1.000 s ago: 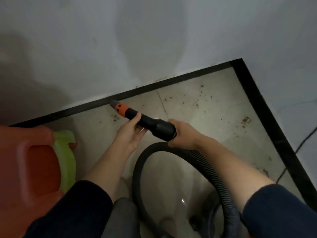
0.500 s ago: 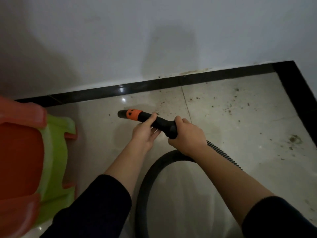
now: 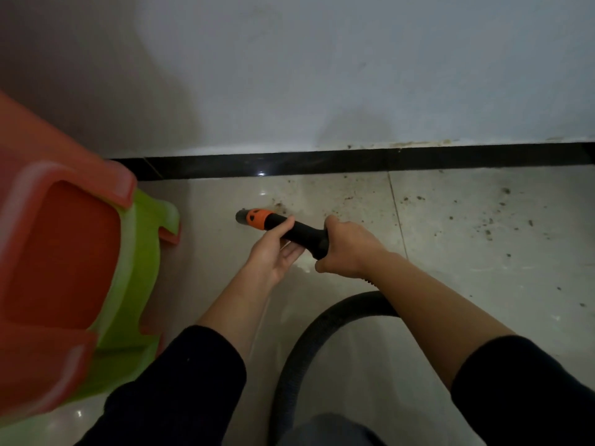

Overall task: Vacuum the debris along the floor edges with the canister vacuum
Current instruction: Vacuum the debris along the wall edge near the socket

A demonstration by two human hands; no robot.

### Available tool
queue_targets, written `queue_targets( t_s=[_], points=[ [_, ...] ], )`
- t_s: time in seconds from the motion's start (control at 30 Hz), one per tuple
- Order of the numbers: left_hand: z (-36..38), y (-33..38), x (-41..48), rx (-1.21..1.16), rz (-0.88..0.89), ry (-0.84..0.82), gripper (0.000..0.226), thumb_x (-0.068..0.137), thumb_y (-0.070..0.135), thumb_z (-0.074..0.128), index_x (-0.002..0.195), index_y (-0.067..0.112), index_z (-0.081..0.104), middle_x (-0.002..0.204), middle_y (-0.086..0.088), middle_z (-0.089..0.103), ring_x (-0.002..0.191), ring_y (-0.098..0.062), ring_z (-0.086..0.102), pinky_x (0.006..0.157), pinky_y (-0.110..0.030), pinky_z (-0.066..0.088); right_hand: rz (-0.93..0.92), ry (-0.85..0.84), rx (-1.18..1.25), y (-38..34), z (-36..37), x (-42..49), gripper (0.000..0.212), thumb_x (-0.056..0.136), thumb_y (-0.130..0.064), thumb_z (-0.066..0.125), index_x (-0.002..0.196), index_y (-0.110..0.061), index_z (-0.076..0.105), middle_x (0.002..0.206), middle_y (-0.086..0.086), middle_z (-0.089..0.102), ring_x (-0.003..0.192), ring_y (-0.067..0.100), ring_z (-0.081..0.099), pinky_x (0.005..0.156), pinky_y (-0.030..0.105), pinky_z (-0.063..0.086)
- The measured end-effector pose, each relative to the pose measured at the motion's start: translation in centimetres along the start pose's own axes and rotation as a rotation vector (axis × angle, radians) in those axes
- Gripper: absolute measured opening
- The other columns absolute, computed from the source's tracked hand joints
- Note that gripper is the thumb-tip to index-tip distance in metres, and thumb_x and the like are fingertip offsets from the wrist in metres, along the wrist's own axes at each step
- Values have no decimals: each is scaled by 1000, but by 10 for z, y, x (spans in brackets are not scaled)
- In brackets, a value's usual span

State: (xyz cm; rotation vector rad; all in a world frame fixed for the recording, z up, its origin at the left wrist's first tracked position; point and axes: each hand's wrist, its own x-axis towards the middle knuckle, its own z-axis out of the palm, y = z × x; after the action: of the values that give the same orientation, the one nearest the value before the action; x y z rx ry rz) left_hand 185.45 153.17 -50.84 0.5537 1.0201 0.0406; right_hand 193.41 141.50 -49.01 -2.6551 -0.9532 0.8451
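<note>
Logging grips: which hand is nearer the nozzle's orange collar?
Left. The left hand grips the nozzle just behind the orange collar; the right hand holds it farther back, near the hose.

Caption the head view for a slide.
Left hand and right hand hold the vacuum nozzle near debris on the tiled floor by the black baseboard.

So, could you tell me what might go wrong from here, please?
The wand tip points left, while most debris lies to the right, so it may get missed. The tip is near the stacked stools and could knock them. The hose lies in a loop and might snag or kink.
</note>
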Motion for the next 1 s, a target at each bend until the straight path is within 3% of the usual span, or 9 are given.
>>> queue_targets(
  t_s=[0.13,0.47,0.63,0.83,1.0],
  points=[
    [-17,-2,-2,-26,6,4,16,93,14,63,106,7,56,123,-18,62,95,-26,66,89,-36,52,-43,-27,-60,-10,9,-2,41,75,-32,72,102,-20,44,86,0,55,71,14,56,62,29,52],
    [-49,-4,-5,-47,41,35,16,95,14,60,108,6,56,116,-16,65,98,-26,66,82,-34,53,-133,-22,-144,-30,27,-7,39,79,-33,69,98,-17,39,82,0,49,68,18,51,51,26,35],
    [-56,-5,-2,-67,36,45,20,95,14,59,112,4,55,115,-15,64,104,-28,64,78,-33,53,-134,-8,-175,-37,34,-8,36,82,-31,66,102,-15,40,85,0,49,71,20,52,57,30,39],
    [-56,-9,2,-90,23,37,12,96,14,57,103,5,56,110,-14,64,115,-32,60,85,-38,51,-127,31,-206,-36,39,-11,38,83,-30,65,109,-12,45,89,3,53,69,20,51,58,31,39],
    [-48,-12,2,-93,19,5,11,96,13,57,104,5,56,122,-17,61,116,-33,60,76,-36,53,-107,39,-230,-32,31,-15,38,84,-31,65,110,-12,44,89,2,51,71,20,50,58,31,38]
  ],
)
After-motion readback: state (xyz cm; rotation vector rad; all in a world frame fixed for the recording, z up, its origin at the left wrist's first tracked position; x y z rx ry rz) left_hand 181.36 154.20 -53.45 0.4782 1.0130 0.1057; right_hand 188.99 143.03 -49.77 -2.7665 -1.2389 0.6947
